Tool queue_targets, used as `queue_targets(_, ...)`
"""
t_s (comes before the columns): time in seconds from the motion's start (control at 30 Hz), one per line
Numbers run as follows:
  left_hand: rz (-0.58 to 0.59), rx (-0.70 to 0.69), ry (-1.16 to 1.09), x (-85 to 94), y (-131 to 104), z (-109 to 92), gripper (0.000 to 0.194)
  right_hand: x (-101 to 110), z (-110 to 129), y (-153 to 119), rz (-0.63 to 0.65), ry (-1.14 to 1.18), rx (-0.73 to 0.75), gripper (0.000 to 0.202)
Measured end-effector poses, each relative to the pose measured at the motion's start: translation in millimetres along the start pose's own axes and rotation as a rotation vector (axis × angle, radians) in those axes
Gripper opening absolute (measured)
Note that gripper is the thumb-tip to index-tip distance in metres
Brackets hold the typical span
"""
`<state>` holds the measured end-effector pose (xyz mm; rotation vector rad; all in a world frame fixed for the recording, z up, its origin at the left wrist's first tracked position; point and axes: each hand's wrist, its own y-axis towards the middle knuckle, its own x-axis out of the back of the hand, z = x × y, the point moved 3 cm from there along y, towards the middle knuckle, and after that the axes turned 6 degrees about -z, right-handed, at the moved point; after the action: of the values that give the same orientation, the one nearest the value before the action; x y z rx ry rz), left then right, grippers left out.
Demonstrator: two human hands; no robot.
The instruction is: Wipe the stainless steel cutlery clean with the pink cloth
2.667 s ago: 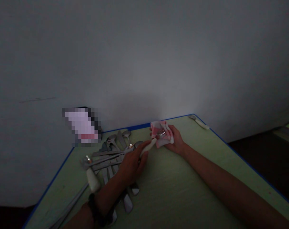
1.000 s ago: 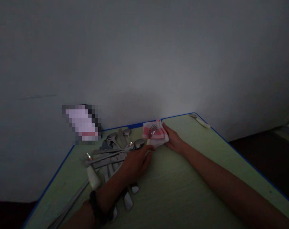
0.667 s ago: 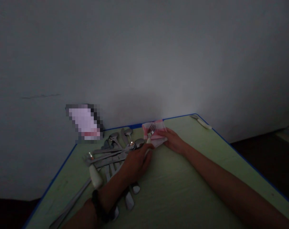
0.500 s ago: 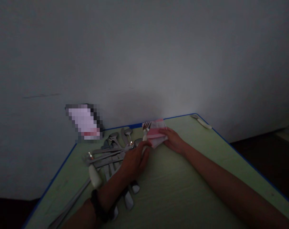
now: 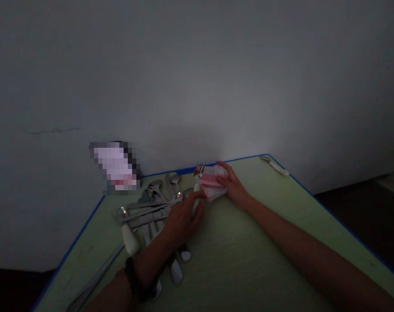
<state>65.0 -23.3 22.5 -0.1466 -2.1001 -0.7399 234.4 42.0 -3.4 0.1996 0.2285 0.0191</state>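
Note:
My left hand is closed round the pale handle of a fork, whose metal tines point up and away from me. My right hand grips a pink-and-white cloth, thumb on the near side and fingers mostly behind it. The cloth's left edge is right beside the fork's head; whether they touch I cannot tell. Under and left of my left forearm lies a pile of cutlery, with spoons, forks and knives crossing one another. Part of the pile is hidden by my hand and wrist.
A single pale-handled piece of cutlery lies near the table's far right corner. A pixelated upright object leans at the wall by the back left edge. The pale green table has a blue rim and meets the grey wall.
My right hand has shifted its fingers up behind the cloth, and the cloth has drawn slightly right, off the back of the fork's tines. My left hand keeps the fork nearly still.

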Motion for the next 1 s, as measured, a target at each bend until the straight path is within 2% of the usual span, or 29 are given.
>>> queue_targets(0.1, -0.017, 0.002, 0.003, -0.2, -0.2, 1.2, 0.022, -1.1, -7.9, 5.3, -0.007, 0.119, -0.107, 0.039)
queue_targets(0.23, -0.033, 0.009, -0.015, -0.7, -0.4, 3.9, 0.023, -1.3, -11.1, 6.7, 0.015, 0.173, -0.143, 0.043)
queue_targets(0.43, -0.041, 0.030, -0.016, -0.6, 0.2, 4.0, 0.023, 3.4, -5.7, 1.1, 0.032, -0.129, -0.030, 0.049)
queue_targets(0.57, -0.033, 0.025, -0.037, 0.6, 0.5, 2.1, 0.023, -2.1, -2.8, -2.2, 0.039, -0.161, -0.003, 0.048)
queue_targets(0.73, -0.048, 0.033, -0.080, 2.7, 1.8, 2.5, 0.021, -7.9, 4.6, -8.2, -0.074, -0.476, 0.175, 0.039)
queue_targets(0.87, -0.084, 0.073, -0.108, 1.7, 2.7, 6.6, 0.023, -5.1, 5.3, -8.9, -0.149, -0.587, 0.263, 0.043)
queue_targets(1.0, -0.073, 0.076, -0.100, -0.9, 3.2, 8.1, 0.027, -5.2, 2.8, -8.0, -0.065, -0.643, 0.347, 0.054)
